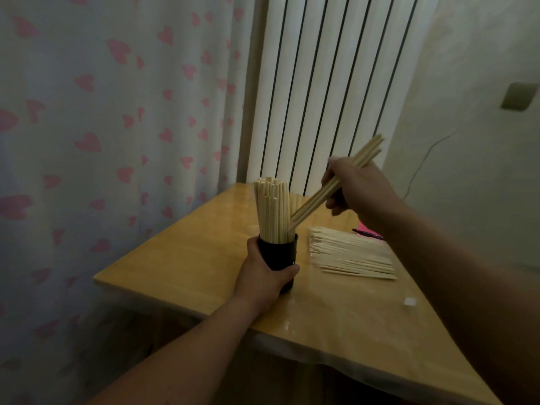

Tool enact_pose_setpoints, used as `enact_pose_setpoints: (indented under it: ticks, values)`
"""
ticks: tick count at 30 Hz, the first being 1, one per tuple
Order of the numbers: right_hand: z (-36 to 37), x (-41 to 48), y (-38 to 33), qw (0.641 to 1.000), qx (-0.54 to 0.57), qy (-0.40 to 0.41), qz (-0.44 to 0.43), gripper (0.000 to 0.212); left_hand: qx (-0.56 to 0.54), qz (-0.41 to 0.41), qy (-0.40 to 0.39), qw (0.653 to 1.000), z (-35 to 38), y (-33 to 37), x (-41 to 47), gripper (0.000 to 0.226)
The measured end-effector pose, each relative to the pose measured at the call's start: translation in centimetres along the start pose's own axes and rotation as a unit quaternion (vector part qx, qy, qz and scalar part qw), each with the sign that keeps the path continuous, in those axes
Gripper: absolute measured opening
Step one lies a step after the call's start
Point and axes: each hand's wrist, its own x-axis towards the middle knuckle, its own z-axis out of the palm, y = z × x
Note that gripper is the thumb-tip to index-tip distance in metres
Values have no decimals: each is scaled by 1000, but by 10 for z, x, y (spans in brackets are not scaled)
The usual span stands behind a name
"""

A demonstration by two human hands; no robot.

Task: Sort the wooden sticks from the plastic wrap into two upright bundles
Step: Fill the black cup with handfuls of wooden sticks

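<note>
Hold the black cup point(281, 254) firm toward the worktop's point(201, 247) left edge, fingers of the left hand point(261, 274) curled round it, and slide the few wooden sticks point(365, 154) pinched by the right hand point(361, 185) tips-first beside the upright bundle point(271, 209).

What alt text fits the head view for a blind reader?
The left hand grips a black cup packed with upright sticks; the right hand holds a few sticks angled toward its rim; loose sticks lie flat on the table.

The single head-worn camera looked forward and down, close over the wooden table point(190, 258), toward its far corner.
</note>
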Motion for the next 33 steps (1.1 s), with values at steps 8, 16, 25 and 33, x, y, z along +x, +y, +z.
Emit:
enact_pose_setpoints:
  ticks: [8,16,25,33]
  values:
    - [42,23,10,985,-158,-38,65,31,7,5,-14,1000,-1,0,-1,97]
    - [52,18,30,981,-179,-54,44,41,9,4,-15,1000,-2,1,-1,97]
    - [56,17,16,981,-162,29,-104,53,9,2,-18,1000,-2,1,-2,95]
    - [59,-6,13,956,-250,-32,-151,47,16,3,-16,1000,-3,2,-3,97]
